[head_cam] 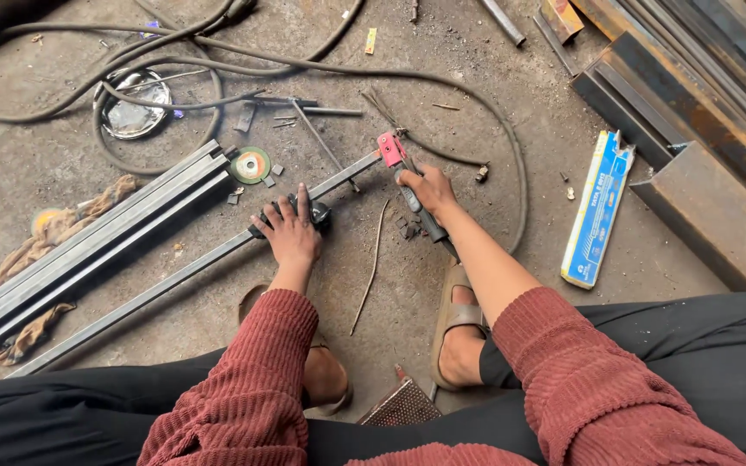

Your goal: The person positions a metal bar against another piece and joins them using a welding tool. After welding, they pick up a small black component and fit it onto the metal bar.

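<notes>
A long thin steel bar [166,280] lies slantwise on the concrete floor in the head view. My left hand [289,229] presses down on a black object [319,214] that sits on the bar. My right hand [426,187] grips a welding electrode holder [393,151] with a red head and dark handle, its tip against the bar's upper end. Both sleeves are red knit. My sandalled feet [457,332] rest on the floor just below the bar.
A bundle of steel bars [88,246] lies left of the thin bar, over rags. Black cables [243,65] loop across the top. A green grinding disc [250,164], a blue electrode box [597,207] and rusty angle irons [692,112] lie around.
</notes>
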